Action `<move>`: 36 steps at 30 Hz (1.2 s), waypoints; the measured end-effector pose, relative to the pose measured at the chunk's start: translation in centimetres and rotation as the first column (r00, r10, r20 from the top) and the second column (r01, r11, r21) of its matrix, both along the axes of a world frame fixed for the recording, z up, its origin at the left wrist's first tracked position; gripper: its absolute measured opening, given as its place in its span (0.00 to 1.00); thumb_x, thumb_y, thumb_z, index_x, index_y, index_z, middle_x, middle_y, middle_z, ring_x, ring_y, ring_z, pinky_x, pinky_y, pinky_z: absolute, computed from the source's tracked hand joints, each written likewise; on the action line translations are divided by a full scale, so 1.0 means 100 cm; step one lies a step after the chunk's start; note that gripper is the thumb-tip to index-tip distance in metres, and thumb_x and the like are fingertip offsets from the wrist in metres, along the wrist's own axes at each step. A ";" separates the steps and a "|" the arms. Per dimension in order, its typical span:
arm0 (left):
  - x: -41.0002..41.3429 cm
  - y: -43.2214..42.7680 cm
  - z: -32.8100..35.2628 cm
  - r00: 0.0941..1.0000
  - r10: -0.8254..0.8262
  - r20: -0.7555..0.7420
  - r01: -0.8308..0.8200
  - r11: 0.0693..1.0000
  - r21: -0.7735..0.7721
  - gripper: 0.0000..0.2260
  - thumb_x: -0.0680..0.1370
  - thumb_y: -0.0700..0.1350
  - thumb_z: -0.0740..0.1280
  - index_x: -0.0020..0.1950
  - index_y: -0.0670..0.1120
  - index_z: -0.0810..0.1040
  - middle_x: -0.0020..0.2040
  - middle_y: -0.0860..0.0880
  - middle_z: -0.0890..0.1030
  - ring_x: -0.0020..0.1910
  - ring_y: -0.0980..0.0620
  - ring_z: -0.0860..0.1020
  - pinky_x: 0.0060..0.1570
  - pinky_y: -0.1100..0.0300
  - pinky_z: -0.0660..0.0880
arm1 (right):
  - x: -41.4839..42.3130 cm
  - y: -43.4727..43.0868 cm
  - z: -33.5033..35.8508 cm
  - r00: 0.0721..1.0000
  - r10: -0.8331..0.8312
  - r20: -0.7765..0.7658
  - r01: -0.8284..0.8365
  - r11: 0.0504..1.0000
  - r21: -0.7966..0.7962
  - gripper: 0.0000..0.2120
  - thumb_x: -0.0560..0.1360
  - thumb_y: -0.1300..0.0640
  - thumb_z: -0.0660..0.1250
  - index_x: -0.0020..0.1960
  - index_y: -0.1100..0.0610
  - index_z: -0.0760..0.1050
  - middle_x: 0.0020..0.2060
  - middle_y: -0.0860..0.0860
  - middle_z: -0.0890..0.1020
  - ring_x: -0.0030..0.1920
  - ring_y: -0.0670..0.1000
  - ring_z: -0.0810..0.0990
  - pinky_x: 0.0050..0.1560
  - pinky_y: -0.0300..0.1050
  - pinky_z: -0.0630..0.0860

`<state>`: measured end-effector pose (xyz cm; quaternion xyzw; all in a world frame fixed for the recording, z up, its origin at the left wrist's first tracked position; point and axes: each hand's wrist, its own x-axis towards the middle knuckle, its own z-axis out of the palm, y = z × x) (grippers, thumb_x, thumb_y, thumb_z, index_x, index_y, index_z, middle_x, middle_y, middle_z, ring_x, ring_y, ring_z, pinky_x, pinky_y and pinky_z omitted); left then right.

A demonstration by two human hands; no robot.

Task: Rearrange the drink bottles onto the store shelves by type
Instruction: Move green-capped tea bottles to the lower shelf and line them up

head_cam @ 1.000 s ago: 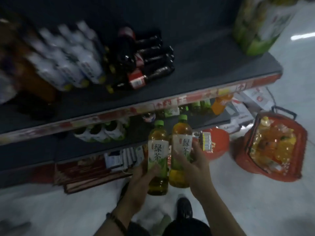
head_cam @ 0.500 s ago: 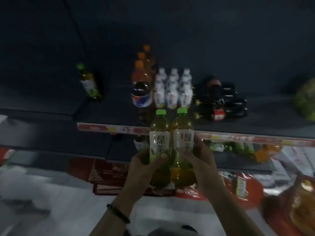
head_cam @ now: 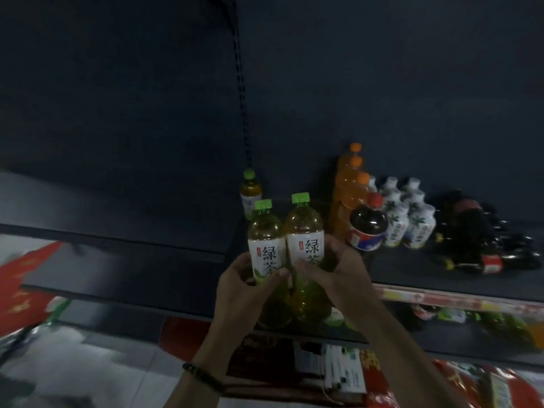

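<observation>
Dark shelving (head_cam: pixel 368 83) backs a shelf (head_cam: pixel 412 270) carrying a lone tea (head_cam: pixel 250 193), three orange drinks (head_cam: pixel 348 189), a cola (head_cam: pixel 368 228) and white bottles (head_cam: pixel 409 223). Just before its edge, upright and side by side, your left hand (head_cam: pixel 244 293) grips the left tea (head_cam: pixel 265 240) and your right hand (head_cam: pixel 343 273) grips the right tea (head_cam: pixel 304 231), fingers (head_cam: pixel 334 248) curled round them. Both hold amber liquid; each label reads 绿茶.
</observation>
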<state>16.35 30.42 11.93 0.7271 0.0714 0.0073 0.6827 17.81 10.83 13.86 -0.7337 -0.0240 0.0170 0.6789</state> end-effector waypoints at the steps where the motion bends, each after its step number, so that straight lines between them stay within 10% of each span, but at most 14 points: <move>1: 0.010 0.008 -0.004 1.000 0.021 -0.004 -0.021 1.000 0.020 0.21 0.70 0.51 0.82 0.61 0.53 0.82 0.52 0.54 0.89 0.52 0.55 0.87 0.52 0.52 0.86 | 0.012 0.007 -0.002 1.000 0.008 -0.002 -0.008 1.000 -0.013 0.20 0.75 0.61 0.79 0.65 0.53 0.80 0.55 0.46 0.88 0.56 0.46 0.87 0.55 0.47 0.86; 14: 0.131 0.066 -0.052 0.998 0.058 0.005 -0.057 0.963 0.264 0.20 0.74 0.47 0.81 0.63 0.53 0.80 0.54 0.56 0.87 0.52 0.63 0.85 0.48 0.67 0.82 | 0.196 0.035 -0.064 1.000 -0.008 0.021 0.014 0.938 -0.347 0.32 0.74 0.57 0.80 0.74 0.51 0.70 0.65 0.45 0.79 0.65 0.46 0.76 0.61 0.44 0.74; 18: 0.156 0.071 -0.066 0.999 0.041 0.024 -0.046 0.942 0.332 0.19 0.74 0.49 0.81 0.62 0.54 0.80 0.54 0.57 0.87 0.52 0.62 0.85 0.49 0.65 0.82 | 0.222 0.045 -0.079 1.000 0.015 0.020 -0.008 0.960 -0.280 0.31 0.73 0.65 0.80 0.72 0.53 0.73 0.54 0.39 0.80 0.54 0.35 0.80 0.45 0.22 0.74; 26: 0.186 0.072 -0.078 0.999 -0.032 0.022 0.023 0.946 0.324 0.22 0.75 0.47 0.79 0.67 0.56 0.77 0.59 0.58 0.85 0.57 0.62 0.83 0.49 0.70 0.78 | 0.245 0.058 -0.089 0.998 -0.053 -0.031 0.038 0.931 -0.362 0.26 0.78 0.51 0.77 0.74 0.47 0.74 0.65 0.47 0.81 0.64 0.49 0.79 0.58 0.44 0.72; 36: 0.206 0.064 -0.086 0.999 0.000 0.052 -0.020 0.925 0.380 0.24 0.79 0.41 0.74 0.71 0.52 0.70 0.55 0.60 0.80 0.53 0.64 0.79 0.45 0.72 0.76 | 0.249 0.066 -0.095 0.990 -0.123 -0.069 0.078 0.883 -0.463 0.27 0.75 0.48 0.79 0.71 0.50 0.76 0.66 0.53 0.83 0.67 0.56 0.81 0.58 0.43 0.71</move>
